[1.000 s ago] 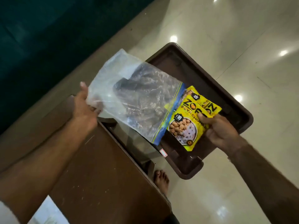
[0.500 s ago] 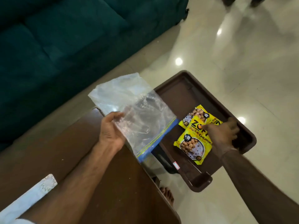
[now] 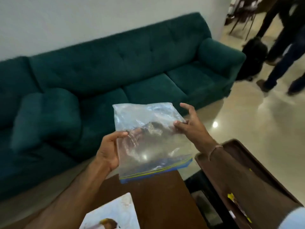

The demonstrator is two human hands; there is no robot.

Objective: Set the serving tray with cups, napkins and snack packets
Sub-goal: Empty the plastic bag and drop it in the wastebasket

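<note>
With the clear zip bag looking empty, the step in hand appears to be getting rid of it, so it is best laid flat or folded somewhere off the serving tray, such as on the dark wooden table at lower centre, leaving the tray floor free for cups and napkins. Both hands hold the bag up at the centre of the frame, in front of the green sofa, with its blue-and-yellow zip edge hanging lowest. The left hand is closed on the bag's left edge, thumb on the near face and fingers showing through the plastic behind. The right hand is mostly open: thumb and a fingertip touch the bag's right edge, while the other fingers are spread clear of it, so its grip is light at best. The tray sits at the lower right, partly hidden by the right forearm, and a sliver of a yellow snack packet shows inside it. A white patterned sheet, perhaps a napkin, lies on the table at bottom centre.
</note>
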